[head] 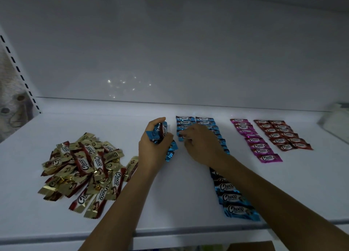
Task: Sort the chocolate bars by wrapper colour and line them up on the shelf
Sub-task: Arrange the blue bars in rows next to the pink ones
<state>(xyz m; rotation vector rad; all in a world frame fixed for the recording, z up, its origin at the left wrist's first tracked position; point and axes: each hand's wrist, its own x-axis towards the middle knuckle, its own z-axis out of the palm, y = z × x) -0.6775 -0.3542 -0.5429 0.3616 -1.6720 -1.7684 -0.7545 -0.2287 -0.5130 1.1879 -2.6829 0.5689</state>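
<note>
On the white shelf (170, 194) my left hand (151, 148) grips a bunch of blue-wrapped chocolate bars (160, 133); one more blue bar (171, 150) lies just under it. My right hand (200, 145) pinches a blue bar (181, 137) at the near end of the left blue column (184, 124). A second blue column (236, 203) runs under my right forearm toward the front edge. A loose pile of gold-wrapped bars (85, 171) lies to the left. A pink row (255, 141) and two red rows (281, 135) lie to the right.
The shelf's back wall rises behind the rows. A slotted upright (18, 71) stands at the far left. A pale, blurred object (336, 118) sits at the right end of the shelf. The shelf's front lip (170, 233) runs below my forearms.
</note>
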